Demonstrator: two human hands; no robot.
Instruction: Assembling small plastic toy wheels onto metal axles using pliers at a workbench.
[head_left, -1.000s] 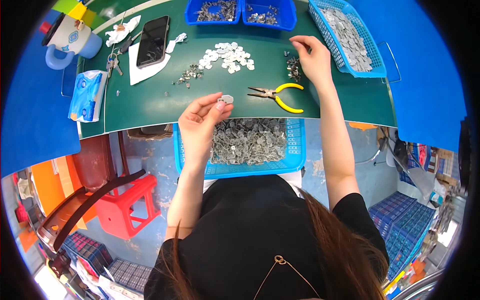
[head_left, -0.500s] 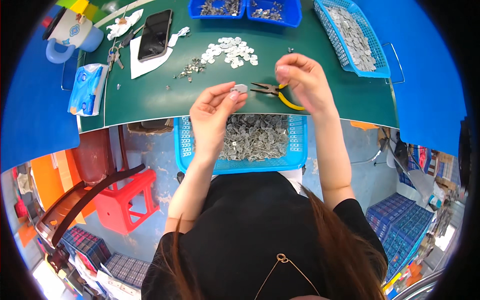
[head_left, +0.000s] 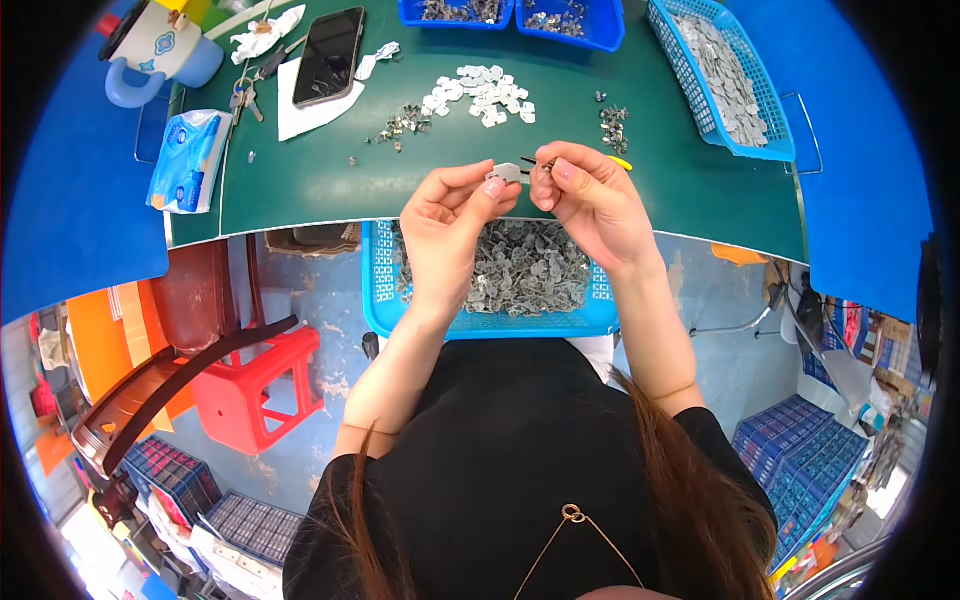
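Observation:
Between its thumb and fingertips, my left hand (head_left: 447, 225) pinches a small flat grey-white plate (head_left: 507, 172) at the near edge of the green table. Close beside it, my right hand (head_left: 598, 205) has its thumb and forefinger closed on a tiny metal piece (head_left: 548, 168), whose exact shape I cannot make out. Mostly covered by the right hand are the pliers; only a dark tip and the end of a yellow handle (head_left: 621, 163) show. Beyond the hands lies a loose heap of similar white plates (head_left: 482, 92), with small metal fittings (head_left: 405, 122) to its left and more metal fittings (head_left: 614, 128) to its right.
Below the table edge sits a blue basket (head_left: 383, 300) full of metal pieces. Two blue bins (head_left: 570, 38) and a light-blue basket (head_left: 770, 146) of flat plates stand farther back. At left are a phone (head_left: 330, 57), keys (head_left: 245, 98), a tissue pack (head_left: 188, 163) and a mug (head_left: 160, 55).
My right hand has come left and down, close to the plate in my left hand, and now covers most of the pliers. The right-hand fittings have come into sight. The whole view has shifted slightly.

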